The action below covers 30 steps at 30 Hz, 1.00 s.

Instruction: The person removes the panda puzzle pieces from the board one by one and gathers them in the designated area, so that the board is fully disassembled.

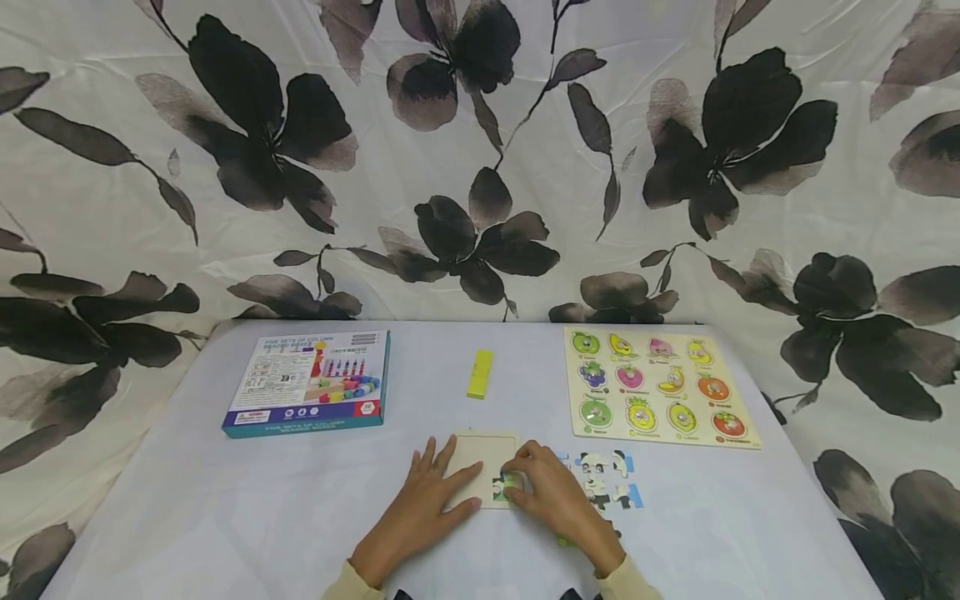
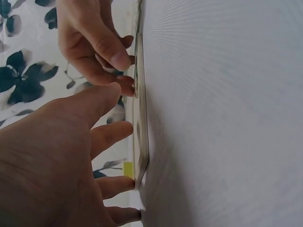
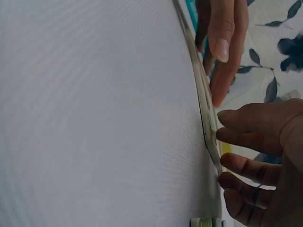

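A pale wooden puzzle board (image 1: 480,450) lies flat on the white-covered table in front of the person. The left hand (image 1: 423,508) rests with spread fingers at the board's left side, its thumb and index finger reaching over it. At the lower right corner of the board, the right hand (image 1: 555,487) pinches a small green, black and white puzzle piece (image 1: 498,487) between thumb and index finger. Its other fingers are bent. Loose panda puzzle pieces (image 1: 596,479) lie just right of the right hand, partly hidden by it. Both wrist views show the board (image 2: 140,123) edge-on, with fingertips along it.
A boxed set (image 1: 307,383) lies at the back left. Behind the board is a yellow-green bar (image 1: 480,373). A fruit picture board (image 1: 660,387) occupies the back right. Something green (image 1: 564,541) shows partly beneath the right wrist. Floral cloth (image 1: 465,167) hangs behind the table.
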### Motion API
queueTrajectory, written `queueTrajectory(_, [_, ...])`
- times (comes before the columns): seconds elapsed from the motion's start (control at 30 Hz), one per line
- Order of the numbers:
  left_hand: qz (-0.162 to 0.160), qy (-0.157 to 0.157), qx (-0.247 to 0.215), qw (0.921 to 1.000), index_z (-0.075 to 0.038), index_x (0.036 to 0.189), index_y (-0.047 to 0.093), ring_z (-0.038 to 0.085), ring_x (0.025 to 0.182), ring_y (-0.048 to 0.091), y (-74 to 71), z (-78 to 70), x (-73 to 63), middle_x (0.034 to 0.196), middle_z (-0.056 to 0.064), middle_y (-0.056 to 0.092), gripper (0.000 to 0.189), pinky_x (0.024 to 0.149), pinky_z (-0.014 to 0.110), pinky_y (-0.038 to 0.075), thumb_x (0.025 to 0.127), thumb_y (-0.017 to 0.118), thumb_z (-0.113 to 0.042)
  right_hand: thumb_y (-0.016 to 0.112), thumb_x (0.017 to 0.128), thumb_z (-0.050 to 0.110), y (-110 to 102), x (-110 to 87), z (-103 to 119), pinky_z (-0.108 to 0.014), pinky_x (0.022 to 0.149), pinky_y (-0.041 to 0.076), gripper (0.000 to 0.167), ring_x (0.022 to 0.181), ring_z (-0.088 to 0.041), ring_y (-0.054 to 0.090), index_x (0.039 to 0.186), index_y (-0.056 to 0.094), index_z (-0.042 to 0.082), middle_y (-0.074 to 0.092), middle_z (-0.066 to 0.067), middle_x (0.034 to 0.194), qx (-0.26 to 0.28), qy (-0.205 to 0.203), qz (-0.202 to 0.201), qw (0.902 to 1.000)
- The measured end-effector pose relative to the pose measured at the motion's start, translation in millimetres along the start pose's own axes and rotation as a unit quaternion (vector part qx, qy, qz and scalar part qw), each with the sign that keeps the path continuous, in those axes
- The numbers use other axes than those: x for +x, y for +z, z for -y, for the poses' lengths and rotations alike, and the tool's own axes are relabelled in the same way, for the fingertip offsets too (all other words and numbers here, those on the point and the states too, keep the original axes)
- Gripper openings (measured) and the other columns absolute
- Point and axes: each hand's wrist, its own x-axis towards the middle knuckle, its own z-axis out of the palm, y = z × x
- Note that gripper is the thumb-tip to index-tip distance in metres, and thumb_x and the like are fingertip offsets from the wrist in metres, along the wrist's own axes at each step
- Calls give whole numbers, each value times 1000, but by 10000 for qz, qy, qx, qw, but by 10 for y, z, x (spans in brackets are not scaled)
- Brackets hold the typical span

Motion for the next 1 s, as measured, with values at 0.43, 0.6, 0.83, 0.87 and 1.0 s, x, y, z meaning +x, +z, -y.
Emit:
queueTrajectory(0.43, [94, -31, 84, 9999, -23, 135, 57, 52, 141, 10, -14, -4, 1, 154, 24, 25, 48, 111, 65, 11, 94, 54, -47, 75, 82, 24, 21, -6, -6, -33, 81, 48, 23, 94, -13, 52, 101, 71, 10, 57, 3, 102, 223, 16, -43, 9997])
queueTrajectory(0.6, [112, -4, 190, 9998, -23, 134, 58, 52, 140, 12, -19, -3, 10, 153, 23, 27, 44, 110, 66, 13, 94, 57, -40, 75, 82, 24, 19, -2, -5, -33, 81, 48, 22, 94, -13, 53, 100, 71, 11, 58, 4, 102, 322, 40, -21, 9995])
queueTrajectory(0.83, [105, 38, 254, 9996, -22, 134, 58, 53, 139, 14, -28, -1, 5, 152, 24, 29, 43, 110, 66, 15, 93, 60, -35, 73, 84, 20, 10, -3, 5, -30, 76, 48, 18, 89, -12, 52, 99, 70, 11, 59, 3, 101, 560, 28, -40, 9984])
queueTrajectory(0.87, [118, 36, 262, 9996, -23, 134, 58, 53, 139, 14, -31, 0, 4, 152, 24, 29, 43, 109, 66, 16, 93, 61, -35, 73, 84, 20, 8, -4, 7, -29, 76, 47, 18, 88, -12, 52, 99, 69, 11, 59, 3, 100, 596, 27, -49, 9982])
queueTrajectory(1.0, [193, -33, 280, 9994, -24, 135, 58, 52, 140, 14, -38, 4, 10, 153, 22, 28, 44, 109, 66, 16, 92, 61, -37, 73, 84, 19, 3, -1, -2, -27, 74, 47, 19, 85, -12, 52, 101, 69, 11, 62, 4, 97, 803, 40, -52, 9967])
